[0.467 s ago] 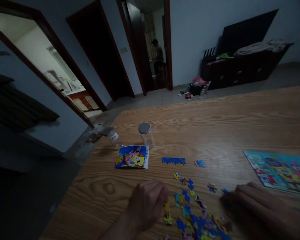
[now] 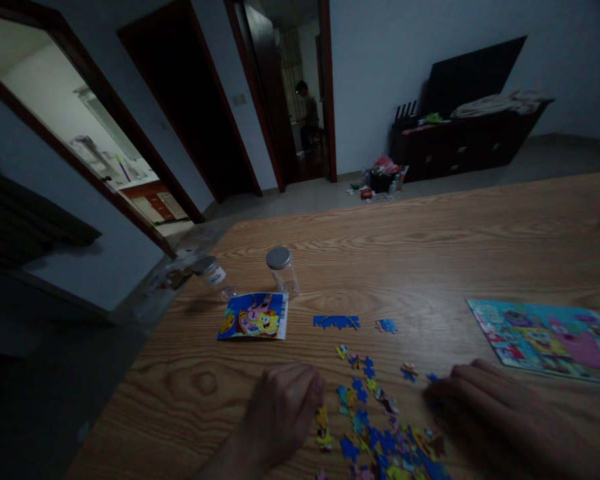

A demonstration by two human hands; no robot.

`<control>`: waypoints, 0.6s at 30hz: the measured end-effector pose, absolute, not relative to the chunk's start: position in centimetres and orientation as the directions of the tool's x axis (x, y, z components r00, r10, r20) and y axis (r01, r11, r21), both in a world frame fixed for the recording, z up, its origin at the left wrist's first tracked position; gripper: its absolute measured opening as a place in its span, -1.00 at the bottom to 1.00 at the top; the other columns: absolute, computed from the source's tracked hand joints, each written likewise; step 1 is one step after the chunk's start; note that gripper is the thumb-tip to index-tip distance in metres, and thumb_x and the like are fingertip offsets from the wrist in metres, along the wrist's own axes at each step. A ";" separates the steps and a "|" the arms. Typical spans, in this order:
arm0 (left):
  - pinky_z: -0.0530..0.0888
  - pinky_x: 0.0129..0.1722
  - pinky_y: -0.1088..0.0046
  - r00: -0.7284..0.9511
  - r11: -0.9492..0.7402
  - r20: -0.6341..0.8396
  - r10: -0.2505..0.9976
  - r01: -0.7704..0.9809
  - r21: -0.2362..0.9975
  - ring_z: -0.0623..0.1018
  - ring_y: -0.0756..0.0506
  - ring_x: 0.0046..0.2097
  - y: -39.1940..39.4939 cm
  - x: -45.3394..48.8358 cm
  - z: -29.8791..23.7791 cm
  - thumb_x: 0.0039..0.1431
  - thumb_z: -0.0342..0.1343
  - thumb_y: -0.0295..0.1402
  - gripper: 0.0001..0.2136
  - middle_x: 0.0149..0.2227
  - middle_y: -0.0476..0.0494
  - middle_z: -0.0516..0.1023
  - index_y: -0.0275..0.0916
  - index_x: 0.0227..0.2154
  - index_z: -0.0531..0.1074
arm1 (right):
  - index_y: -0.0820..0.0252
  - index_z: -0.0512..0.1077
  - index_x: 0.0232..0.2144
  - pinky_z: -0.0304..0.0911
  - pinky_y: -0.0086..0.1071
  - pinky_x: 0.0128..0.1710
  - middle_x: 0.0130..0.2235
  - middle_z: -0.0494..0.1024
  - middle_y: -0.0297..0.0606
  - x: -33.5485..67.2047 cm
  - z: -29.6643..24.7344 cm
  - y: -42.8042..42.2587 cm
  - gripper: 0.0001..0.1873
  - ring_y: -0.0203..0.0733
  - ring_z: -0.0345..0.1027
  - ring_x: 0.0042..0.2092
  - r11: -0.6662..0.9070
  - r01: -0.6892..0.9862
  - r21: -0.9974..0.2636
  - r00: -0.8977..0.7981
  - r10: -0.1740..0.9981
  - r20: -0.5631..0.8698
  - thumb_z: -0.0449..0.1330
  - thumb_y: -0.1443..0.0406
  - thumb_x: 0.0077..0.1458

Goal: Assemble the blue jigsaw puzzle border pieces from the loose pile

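Note:
My left hand (image 2: 287, 407) rests on the wooden table with its fingers curled closed, left of the loose jigsaw pieces (image 2: 385, 440). Yellow pieces (image 2: 323, 427) lie right beside its fingertips; whatever it may hold is hidden. On the right side of the pile, my right hand (image 2: 495, 407) is low over the table, fingers bent and pressed together. A blue piece (image 2: 433, 377) shows just beyond its fingertips, and shadow hides what is under them. A joined blue strip of pieces (image 2: 336, 322) lies farther back, with a small joined blue section (image 2: 387, 325) to its right.
A cartoon picture sheet (image 2: 254, 316) lies at left, before two clear jars with grey lids, one upright (image 2: 282, 272) and one tilted-looking (image 2: 215, 275). A cartoon puzzle board (image 2: 550, 340) lies at right. A person (image 2: 307, 117) sits beyond the far doorway.
The whole view has shifted, so the table things appear slightly farther left. Both hands keep nearly the same places beside the pieces.

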State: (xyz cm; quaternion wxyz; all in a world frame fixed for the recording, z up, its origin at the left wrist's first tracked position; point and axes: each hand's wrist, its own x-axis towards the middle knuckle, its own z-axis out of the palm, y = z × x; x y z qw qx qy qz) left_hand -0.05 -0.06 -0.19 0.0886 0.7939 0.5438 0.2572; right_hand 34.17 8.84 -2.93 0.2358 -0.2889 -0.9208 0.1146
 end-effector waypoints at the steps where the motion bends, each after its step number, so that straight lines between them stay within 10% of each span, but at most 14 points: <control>1: 0.29 -0.42 0.39 0.275 -0.393 0.313 0.909 0.816 0.424 0.51 -0.06 -0.48 -0.1 -0.1 -0.2 0.60 -0.31 -0.31 -0.54 -0.52 -0.02 0.49 -0.16 -0.45 0.29 | 0.06 0.49 -0.23 0.31 -0.32 -0.43 -0.36 0.54 -0.25 34.0 -2.6 8.8 -0.90 -0.15 0.45 -0.37 0.814 0.466 -0.346 -0.727 0.576 0.374 0.16 0.30 0.33; 18: 0.27 -0.45 0.36 0.279 -0.397 0.320 0.905 0.824 0.405 0.50 -0.06 -0.51 0.0 0.1 0.0 0.61 -0.32 -0.28 -0.52 -0.54 -0.02 0.48 -0.16 -0.47 0.30 | -0.05 0.50 -0.31 0.34 -0.28 -0.54 -0.44 0.52 -0.28 33.3 -2.5 8.8 -0.88 -0.10 0.45 -0.47 0.811 0.448 -0.375 -0.702 0.579 0.414 0.18 0.30 0.26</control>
